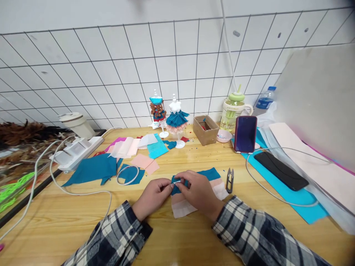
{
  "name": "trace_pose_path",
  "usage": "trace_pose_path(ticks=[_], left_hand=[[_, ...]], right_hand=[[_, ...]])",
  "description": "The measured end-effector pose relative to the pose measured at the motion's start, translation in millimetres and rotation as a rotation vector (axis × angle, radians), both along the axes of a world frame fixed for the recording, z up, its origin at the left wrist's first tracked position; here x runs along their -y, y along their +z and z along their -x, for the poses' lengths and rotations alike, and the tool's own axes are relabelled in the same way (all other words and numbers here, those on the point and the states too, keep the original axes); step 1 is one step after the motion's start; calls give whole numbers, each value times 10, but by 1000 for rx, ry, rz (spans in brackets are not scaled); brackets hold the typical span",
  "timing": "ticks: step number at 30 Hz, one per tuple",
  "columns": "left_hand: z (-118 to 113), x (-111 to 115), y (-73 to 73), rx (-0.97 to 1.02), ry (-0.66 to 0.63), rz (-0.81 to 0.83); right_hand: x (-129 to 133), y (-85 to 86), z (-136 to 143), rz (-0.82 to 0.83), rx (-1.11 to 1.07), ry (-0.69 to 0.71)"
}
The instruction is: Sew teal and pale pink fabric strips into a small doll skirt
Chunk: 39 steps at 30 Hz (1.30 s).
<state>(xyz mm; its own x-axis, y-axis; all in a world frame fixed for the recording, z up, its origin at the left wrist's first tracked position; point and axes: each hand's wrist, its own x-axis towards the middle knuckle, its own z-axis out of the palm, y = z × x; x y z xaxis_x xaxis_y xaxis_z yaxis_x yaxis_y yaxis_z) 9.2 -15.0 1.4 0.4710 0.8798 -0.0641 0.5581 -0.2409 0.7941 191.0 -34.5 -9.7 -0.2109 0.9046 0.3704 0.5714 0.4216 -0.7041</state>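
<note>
My left hand [155, 194] and my right hand [195, 190] meet over the table's middle, thumbs and fingers pinched together. Between them they grip the teal upper edge of a layered piece of fabric [183, 208], teal above and pale pink below. A small white bit shows at the fingertips; I cannot make out what it is. More of the teal, pink and white layers [219, 184] spreads out to the right, partly behind my right hand. Thread snips [229, 180] lie just right of this fabric, blades pointing away from me.
Two small dress forms [177, 120] stand at the back beside a cardboard box [205, 130]. Fabric pieces [94, 168] and a white ring [127, 174] lie left. On the right are an upright phone [245, 133], a black phone [281, 170] and cables. A power strip [80, 153] sits far left.
</note>
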Motion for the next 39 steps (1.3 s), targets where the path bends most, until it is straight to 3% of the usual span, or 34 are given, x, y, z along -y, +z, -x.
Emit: trace_pose_path(ticks=[11, 25, 39], left_hand=[[-2, 17, 26, -22, -67, -66], [0, 14, 0, -53, -97, -187], [-10, 16, 47, -10, -59, -140]], right_hand=[[19, 12, 13, 24, 42, 20], [-28, -31, 64, 233, -177, -61], [-17, 2, 73, 220, -170, -61]])
